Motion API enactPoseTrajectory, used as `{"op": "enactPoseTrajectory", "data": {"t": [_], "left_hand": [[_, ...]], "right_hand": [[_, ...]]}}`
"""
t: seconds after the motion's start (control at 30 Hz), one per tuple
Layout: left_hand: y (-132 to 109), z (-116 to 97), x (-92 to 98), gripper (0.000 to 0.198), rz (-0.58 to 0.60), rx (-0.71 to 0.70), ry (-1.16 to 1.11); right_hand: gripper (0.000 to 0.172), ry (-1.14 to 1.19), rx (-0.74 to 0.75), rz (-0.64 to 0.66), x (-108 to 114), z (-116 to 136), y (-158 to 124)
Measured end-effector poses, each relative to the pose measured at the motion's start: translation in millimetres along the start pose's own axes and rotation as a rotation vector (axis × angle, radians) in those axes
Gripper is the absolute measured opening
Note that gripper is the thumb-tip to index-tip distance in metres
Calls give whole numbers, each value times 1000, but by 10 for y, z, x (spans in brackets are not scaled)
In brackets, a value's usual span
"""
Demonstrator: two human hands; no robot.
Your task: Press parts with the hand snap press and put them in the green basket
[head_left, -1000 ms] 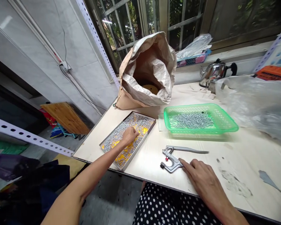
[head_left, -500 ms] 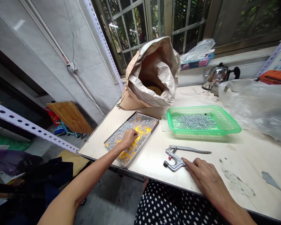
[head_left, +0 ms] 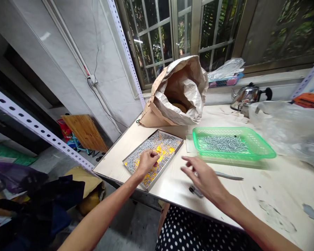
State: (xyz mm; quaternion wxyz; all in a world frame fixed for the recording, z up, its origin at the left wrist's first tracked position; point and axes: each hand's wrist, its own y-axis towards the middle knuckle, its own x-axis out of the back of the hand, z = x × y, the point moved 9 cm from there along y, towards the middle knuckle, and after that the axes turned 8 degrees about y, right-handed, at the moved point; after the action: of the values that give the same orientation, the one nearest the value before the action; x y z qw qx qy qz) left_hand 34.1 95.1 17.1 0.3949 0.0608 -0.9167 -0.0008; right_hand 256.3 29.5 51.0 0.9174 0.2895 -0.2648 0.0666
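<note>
My left hand (head_left: 147, 161) is over the shallow metal-rimmed tray (head_left: 152, 185), fingers pinched together; whatever they hold is too small to make out. Many small silver metal pieces (head_left: 143, 143) are spread over the tray's yellow bottom. My right hand (head_left: 202, 174) hangs above the table, thumb and forefinger apart and pointing toward the tray, with nothing visible between them. Beneath it lie grey hand pliers (head_left: 229, 175), mostly hidden by the hand; one handle and the dark jaw tip show. A green plastic basket (head_left: 263, 151) behind holds more silver pieces (head_left: 222, 143).
A large open paper sack (head_left: 159, 116) stands at the back by the window. To the right are a metal kettle (head_left: 247, 96), a clear plastic bag (head_left: 290, 122) and a grey scrap (head_left: 313, 213). A perforated metal bar (head_left: 42, 129) runs along the left.
My right hand has let go of the pliers and moved left and up toward the tray. My left hand stays pinched over the tray. The whole view has shifted slightly.
</note>
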Motion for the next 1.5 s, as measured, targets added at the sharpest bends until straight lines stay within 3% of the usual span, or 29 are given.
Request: {"op": "enactPoseTrajectory", "data": {"t": [0.13, 0.23, 0.47, 0.53, 0.6, 0.67, 0.7, 0.8, 0.87, 0.93, 1.03, 1.1, 1.17, 1.3, 1.5], "left_hand": [[-145, -97, 58, 13, -21, 63, -307], [-171, -93, 135, 18, -9, 101, -439], [-116, 222, 35, 32, 216, 370, -805], [-69, 312, 105, 33, 182, 414, -795], [-31, 366, 295, 35, 56, 393, -717], [-49, 333, 511, 35, -75, 309, -591], [-88, 286, 580, 35, -109, 261, -514], [-298, 58, 554, 26, -86, 81, -214], [-508, -180, 328, 16, -5, -122, 25], [-753, -405, -50, 12, 118, -334, 254], [-988, -541, -644, 21, 313, -482, 603], [-1016, -551, -906, 25, 406, -502, 807], [-997, -564, -1043, 28, 461, -520, 941], [-984, -554, -1131, 28, 525, -554, 1075], [-1016, -570, -1175, 31, 553, -629, 1095]], "right_hand": [[25, 268, -89, 40, -634, 43, 675], [21, 382, -184, 112, -962, -21, 926], [30, 527, -267, 172, -1219, -74, 1003], [32, 395, -241, 236, -1302, -34, 1053], [23, 213, -196, 320, -1344, 30, 1094], [12, 59, -153, 371, -1265, 83, 1086], [17, 10, -134, 376, -1169, 100, 1053], [23, -107, -5, 360, -740, 154, 794], [25, -105, 28, 335, -406, 116, 477], [25, -143, -41, 327, -115, -33, 85], [25, -251, -180, 363, 142, -295, -502], [27, -350, -242, 358, 228, -433, -776], [28, -464, -291, 330, 271, -540, -923], [21, -594, -344, 323, 260, -649, -958], [21, -600, -398, 381, 293, -731, -918]]}}
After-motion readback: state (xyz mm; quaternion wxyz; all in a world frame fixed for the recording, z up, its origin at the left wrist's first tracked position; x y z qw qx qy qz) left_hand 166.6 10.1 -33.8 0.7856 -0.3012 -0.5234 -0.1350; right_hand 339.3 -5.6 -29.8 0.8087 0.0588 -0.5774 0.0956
